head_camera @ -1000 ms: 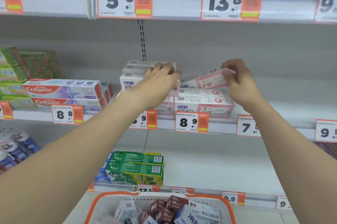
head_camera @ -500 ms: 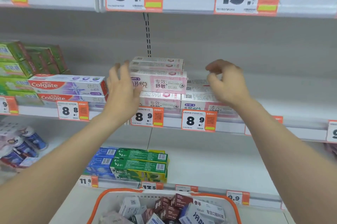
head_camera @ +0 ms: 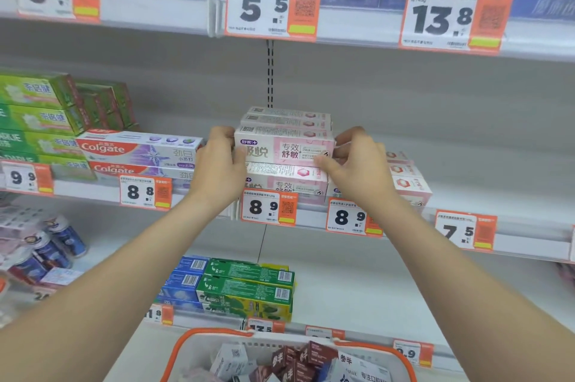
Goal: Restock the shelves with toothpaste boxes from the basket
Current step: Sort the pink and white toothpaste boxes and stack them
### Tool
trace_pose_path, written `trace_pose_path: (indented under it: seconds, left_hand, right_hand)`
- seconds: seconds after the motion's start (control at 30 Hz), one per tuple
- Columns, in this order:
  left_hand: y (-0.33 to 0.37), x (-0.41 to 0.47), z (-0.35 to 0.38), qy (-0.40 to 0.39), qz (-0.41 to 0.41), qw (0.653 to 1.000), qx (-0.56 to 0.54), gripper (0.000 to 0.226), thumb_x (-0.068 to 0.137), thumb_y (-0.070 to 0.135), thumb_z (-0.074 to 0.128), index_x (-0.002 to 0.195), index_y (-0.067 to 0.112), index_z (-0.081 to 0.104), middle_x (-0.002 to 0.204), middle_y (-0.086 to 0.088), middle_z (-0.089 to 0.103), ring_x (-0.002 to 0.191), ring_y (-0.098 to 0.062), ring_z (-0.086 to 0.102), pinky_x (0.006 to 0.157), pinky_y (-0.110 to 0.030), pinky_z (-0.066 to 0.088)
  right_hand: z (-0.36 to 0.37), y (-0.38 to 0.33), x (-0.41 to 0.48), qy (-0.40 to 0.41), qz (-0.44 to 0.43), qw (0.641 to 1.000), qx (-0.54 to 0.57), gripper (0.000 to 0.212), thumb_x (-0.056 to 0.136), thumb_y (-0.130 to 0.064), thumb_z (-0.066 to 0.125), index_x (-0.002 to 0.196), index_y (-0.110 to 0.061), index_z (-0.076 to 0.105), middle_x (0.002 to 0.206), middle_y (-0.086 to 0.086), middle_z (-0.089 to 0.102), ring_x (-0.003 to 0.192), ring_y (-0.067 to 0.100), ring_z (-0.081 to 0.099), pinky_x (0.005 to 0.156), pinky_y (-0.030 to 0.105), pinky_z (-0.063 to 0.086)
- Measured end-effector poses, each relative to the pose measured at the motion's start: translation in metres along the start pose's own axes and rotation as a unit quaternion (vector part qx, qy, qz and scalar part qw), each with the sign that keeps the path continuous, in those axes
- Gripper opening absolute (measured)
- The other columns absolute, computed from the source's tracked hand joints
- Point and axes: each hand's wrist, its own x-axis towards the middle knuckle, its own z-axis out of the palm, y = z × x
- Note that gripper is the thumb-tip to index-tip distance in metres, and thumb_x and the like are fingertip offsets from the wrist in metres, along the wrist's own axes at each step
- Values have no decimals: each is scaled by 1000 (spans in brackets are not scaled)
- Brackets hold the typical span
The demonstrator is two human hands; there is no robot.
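Left hand [head_camera: 217, 171] and right hand [head_camera: 362, 171] have closed onto the pink 专效舒敏 box [head_camera: 287, 148].

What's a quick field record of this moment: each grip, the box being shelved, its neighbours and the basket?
left grip: holds the left end of the pink-and-white cardboard toothpaste box
right grip: holds the same box's right end
box position: level, on a matching pink box, above an 8.9 price tag
left neighbours: red-and-white Colgate boxes
basket: white plastic basket with orange rim at the bottom of the view, holding several boxes
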Motion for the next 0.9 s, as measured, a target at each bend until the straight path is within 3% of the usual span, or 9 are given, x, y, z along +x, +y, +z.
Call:
trace_pose_path:
  seconds: [0.13,0.33,0.47,0.57,0.63,0.67,0.77,0.83,0.9]
  left_hand:
    - [3,4,4,-41,-6,999,-1,27,107,12,48,134,15,47,124,-3,68,111,-23,63,84,-38,52]
    - [8,-2,-3,-75,29,996,41,44,102,-2,42,145,7,41,119,-5,67,100,-22,58,59,-19,37]
    - [9,-33,-5,2,154,978,140,44,98,5,54,141,7,46,128,-13,54,112,-30,52,86,-29,41]
    - [18,-73,-10,-50,205,962,173,21,96,17,58,116,23,59,112,-1,59,102,-27,58,83,-45,51]
    - [18,-95,-14,-202,165,944,202,8,96,25,57,100,32,59,97,6,67,92,-22,63,79,-43,56]
    - [15,-106,-15,-286,143,922,218,5,96,28,59,97,33,59,94,8,69,90,-20,63,80,-43,57]
    - [-2,-142,-17,-462,142,825,292,15,94,24,62,105,35,63,106,1,73,98,-24,66,84,-43,57]
    - [-21,-169,-16,-525,146,767,339,28,93,17,62,119,29,64,119,-2,69,110,-27,65,88,-42,56]
    - [-44,-193,-15,-565,127,726,372,41,93,11,63,131,27,61,130,-5,63,118,-29,63,93,-45,56]
  right_hand:
    - [12,-2,-1,58,-9,997,-42,27,87,-39,80,88,-16,65,69,-6,71,79,24,69,76,39,55]
    - [12,-3,-7,56,-19,996,-72,19,94,-34,69,101,-16,69,84,-3,77,87,30,71,78,41,57]
    - [2,-17,-36,124,-117,978,-119,20,88,-26,68,100,-17,54,93,2,63,82,29,58,69,43,49]
    - [-5,-32,-74,-5,-181,976,-122,12,86,-26,64,88,-22,54,82,-4,58,76,27,59,65,41,50]
    - [-8,-40,-106,-189,-198,945,-180,10,89,-32,63,94,-23,60,76,-7,53,83,27,64,69,40,54]
    - [-9,-42,-120,-290,-211,907,-219,14,91,-32,62,100,-22,63,75,-6,52,88,29,65,71,41,55]
    - [-2,-49,-168,-489,-229,799,-266,28,90,-39,58,99,-14,68,83,4,62,89,32,65,74,46,59]
    - [6,-48,-197,-546,-219,757,-283,22,91,-34,59,82,-14,59,80,6,59,75,29,62,67,43,59]
    - [15,-44,-220,-581,-203,723,-314,21,94,-20,62,78,-14,49,80,3,52,68,24,56,58,35,51]
